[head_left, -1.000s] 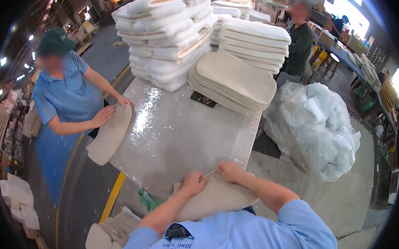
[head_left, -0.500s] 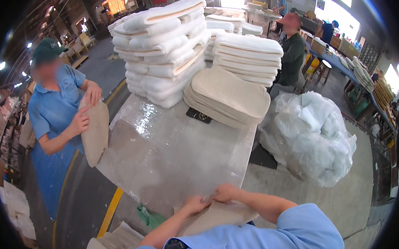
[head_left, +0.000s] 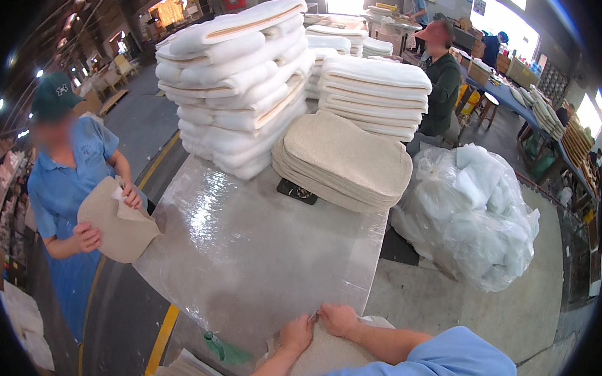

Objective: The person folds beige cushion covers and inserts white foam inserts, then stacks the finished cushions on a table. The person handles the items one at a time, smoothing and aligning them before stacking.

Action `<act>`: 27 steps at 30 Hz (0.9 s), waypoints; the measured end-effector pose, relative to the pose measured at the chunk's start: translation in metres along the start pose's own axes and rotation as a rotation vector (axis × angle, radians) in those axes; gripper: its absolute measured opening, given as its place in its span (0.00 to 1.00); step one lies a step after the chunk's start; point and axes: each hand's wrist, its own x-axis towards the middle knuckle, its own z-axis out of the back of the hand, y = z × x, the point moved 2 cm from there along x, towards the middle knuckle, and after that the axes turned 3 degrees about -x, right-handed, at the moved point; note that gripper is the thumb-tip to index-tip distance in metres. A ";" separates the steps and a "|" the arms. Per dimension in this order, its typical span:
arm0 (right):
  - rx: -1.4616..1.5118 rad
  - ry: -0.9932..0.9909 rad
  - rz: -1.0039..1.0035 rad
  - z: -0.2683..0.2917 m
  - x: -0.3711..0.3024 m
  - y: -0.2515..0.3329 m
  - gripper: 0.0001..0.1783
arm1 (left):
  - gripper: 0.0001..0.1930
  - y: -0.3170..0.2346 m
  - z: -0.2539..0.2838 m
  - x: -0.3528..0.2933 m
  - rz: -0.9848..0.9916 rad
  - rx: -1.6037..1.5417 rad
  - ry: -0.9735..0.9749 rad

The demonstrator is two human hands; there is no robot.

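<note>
At the table's near edge, my left hand (head_left: 296, 333) and my right hand (head_left: 339, 320) are closed close together on the upper edge of a beige fabric cover (head_left: 327, 354). The cover hangs against my front, and its lower part is hidden by my arms and shirt. Something pale shows along its right side. What lies between my fingertips is too small to make out. Beyond my hands, a stack of beige fabric pieces (head_left: 346, 153) with rounded ends lies on the plastic-covered table (head_left: 264, 253).
Tall piles of folded white padding (head_left: 231, 84) and a lower pile (head_left: 376, 90) stand behind. A flat black object (head_left: 297, 192) lies beside the beige stack. Right is a large clear plastic bag (head_left: 474, 216); near left, a green item (head_left: 227, 349). A co-worker (head_left: 80, 158) holds a beige piece (head_left: 118, 220).
My hands have shifted slightly down, still together at the cover's edge. The co-worker on the left has lowered and turned their beige piece, and a white part now shows at its opening.
</note>
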 end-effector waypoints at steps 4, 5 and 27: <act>0.026 0.071 -0.046 0.001 -0.003 0.000 0.18 | 0.21 0.001 0.000 -0.004 0.028 -0.044 0.046; 0.043 0.073 -0.046 0.010 0.001 0.003 0.19 | 0.23 0.002 0.007 -0.001 0.028 -0.057 0.049; -0.088 0.393 0.100 0.058 0.001 -0.045 0.18 | 0.26 0.093 0.057 -0.035 0.333 -0.023 0.290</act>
